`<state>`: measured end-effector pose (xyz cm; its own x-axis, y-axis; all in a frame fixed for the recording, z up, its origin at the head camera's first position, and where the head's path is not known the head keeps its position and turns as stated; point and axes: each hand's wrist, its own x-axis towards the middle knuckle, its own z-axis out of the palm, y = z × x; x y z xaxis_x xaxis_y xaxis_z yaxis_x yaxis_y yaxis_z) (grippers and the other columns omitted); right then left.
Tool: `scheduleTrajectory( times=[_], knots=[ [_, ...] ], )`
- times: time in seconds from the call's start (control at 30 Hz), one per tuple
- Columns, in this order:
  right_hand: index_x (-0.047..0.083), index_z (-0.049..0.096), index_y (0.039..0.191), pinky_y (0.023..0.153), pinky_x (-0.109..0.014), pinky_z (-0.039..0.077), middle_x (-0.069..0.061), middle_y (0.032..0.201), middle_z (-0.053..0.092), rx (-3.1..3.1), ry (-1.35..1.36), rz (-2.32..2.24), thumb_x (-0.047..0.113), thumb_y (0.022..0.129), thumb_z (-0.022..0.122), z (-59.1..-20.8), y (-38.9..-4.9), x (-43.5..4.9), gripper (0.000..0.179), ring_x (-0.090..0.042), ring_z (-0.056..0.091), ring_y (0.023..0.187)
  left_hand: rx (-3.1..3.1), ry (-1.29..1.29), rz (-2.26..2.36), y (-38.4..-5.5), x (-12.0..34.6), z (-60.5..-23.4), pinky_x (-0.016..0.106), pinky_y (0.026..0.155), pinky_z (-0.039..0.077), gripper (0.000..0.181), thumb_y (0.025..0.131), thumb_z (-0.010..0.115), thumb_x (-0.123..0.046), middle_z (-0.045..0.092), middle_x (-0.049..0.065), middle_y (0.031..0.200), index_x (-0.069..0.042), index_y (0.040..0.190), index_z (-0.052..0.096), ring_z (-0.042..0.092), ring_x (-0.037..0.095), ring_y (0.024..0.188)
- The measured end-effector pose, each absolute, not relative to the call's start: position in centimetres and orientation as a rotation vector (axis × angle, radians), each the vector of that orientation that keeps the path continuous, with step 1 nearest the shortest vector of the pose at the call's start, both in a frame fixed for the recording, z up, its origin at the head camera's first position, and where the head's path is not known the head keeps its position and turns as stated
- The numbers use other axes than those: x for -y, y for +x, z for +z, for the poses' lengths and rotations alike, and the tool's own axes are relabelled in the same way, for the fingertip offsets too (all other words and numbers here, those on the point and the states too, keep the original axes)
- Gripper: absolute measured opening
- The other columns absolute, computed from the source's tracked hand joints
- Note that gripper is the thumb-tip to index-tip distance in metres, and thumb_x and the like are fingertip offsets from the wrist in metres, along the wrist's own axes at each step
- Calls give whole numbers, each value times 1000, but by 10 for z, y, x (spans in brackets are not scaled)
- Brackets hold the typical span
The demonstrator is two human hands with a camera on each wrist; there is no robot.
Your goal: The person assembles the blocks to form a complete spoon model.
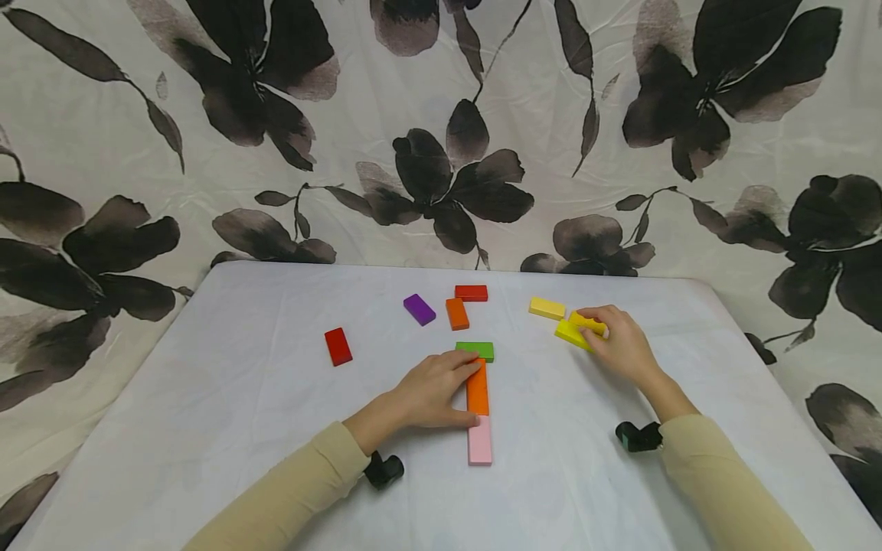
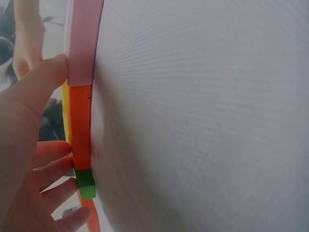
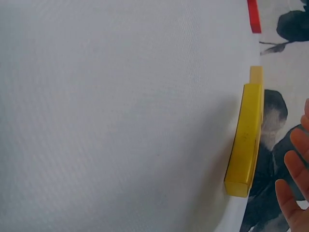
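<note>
My left hand [image 1: 429, 392] lies over a line of blocks with its fingers spread. Its thumb touches near the joint of the pink block [image 1: 480, 445] and the orange block [image 1: 478, 394]; its other fingertips reach the orange block's far end beside the crosswise green block [image 1: 482, 350]. The right hand [image 1: 623, 346] hovers at a yellow block [image 1: 570, 334], which lies against another yellow block partly hidden by the fingers. In the right wrist view, the fingers [image 3: 298, 169] are loosely extended, apart from the yellow block [image 3: 244, 140].
Beyond the hands lie a lighter yellow block [image 1: 547, 308], a red block [image 1: 472, 293], a short orange block [image 1: 457, 314] and a purple block [image 1: 419, 309]. Another red block [image 1: 338, 347] sits to the left. A flower-patterned cloth [image 1: 441, 92] hangs behind the white table [image 1: 227, 383].
</note>
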<state>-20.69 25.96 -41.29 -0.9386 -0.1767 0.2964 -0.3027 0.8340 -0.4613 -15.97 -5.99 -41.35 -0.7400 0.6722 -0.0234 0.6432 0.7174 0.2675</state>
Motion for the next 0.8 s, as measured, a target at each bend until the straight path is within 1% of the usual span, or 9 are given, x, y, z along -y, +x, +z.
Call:
scheduleTrajectory(
  times=[0.23, 0.43, 0.63, 0.8],
  knots=[
    [-3, 59, 117, 89, -53, 42, -23, 112, 56, 2842, 309, 743, 11, 86, 60, -419, -216, -270, 34, -37, 52, 100, -2794, 1065, 362, -159, 59, -413, 39, 107, 32, 78, 77, 66, -51, 37, 5, 144, -9, 138, 42, 34, 20, 132],
    [-3, 55, 122, 91, -54, 40, -25, 116, 53, 2937, 228, 720, 16, 88, 56, -421, -223, -278, 38, -39, 50, 104, -2794, 1070, 365, -158, 59, -413, 39, 107, 32, 77, 77, 65, -50, 37, 5, 144, -9, 138, 42, 34, 20, 132],
    [-2, 54, 122, 91, -54, 41, -25, 115, 53, 3011, 196, 689, 19, 89, 54, -422, -229, -282, 39, -40, 51, 104, -2796, 1070, 368, -158, 59, -413, 39, 106, 32, 77, 77, 65, -50, 37, 4, 144, -9, 138, 43, 34, 20, 132],
    [-2, 55, 121, 90, -52, 42, -24, 114, 55, 3061, 175, 663, 18, 89, 55, -420, -232, -279, 38, -38, 53, 102, -2797, 1066, 362, -158, 60, -414, 40, 107, 32, 77, 77, 65, -51, 37, 4, 144, -9, 138, 43, 34, 20, 132]
  ],
)
